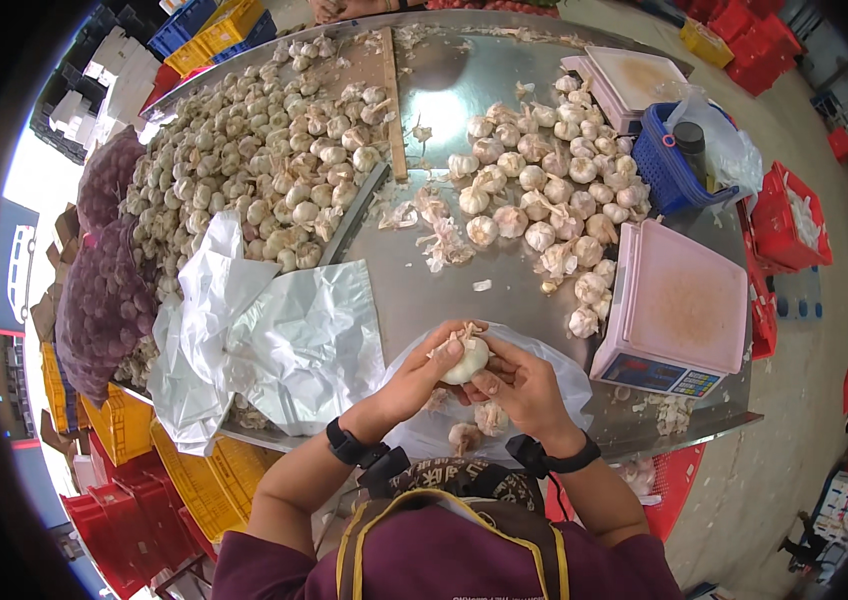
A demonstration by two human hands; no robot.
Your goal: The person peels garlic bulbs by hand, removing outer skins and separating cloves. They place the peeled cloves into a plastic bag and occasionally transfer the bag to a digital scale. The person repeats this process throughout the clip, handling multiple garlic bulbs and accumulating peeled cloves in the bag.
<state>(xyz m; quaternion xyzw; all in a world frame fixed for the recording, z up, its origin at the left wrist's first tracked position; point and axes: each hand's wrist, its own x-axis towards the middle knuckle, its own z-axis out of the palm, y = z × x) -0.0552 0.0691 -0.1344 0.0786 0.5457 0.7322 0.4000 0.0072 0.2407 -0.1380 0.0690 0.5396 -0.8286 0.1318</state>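
Observation:
At the near edge of the steel table [424,290], my left hand [416,385] and my right hand [519,390] are closed around a white garlic bulb [465,362] with papery skin at its top. Beneath them lies a thin translucent plastic bag [561,370] with a few bulbs [492,418] on it. Crumpled silvery-white plastic sheets [309,330] are spread to my left. A loose group of garlic bulbs [534,180] sits farther off at the right, with shed skins [444,245] beside it.
A garlic heap [244,150] and purple mesh sacks [104,310] fill the left. Two pink scales [684,290] and a blue basket [659,170] stand right. A wooden strip [392,90] divides the back. Crates [129,420] surround the table. Another person's hands [329,10] show beyond it.

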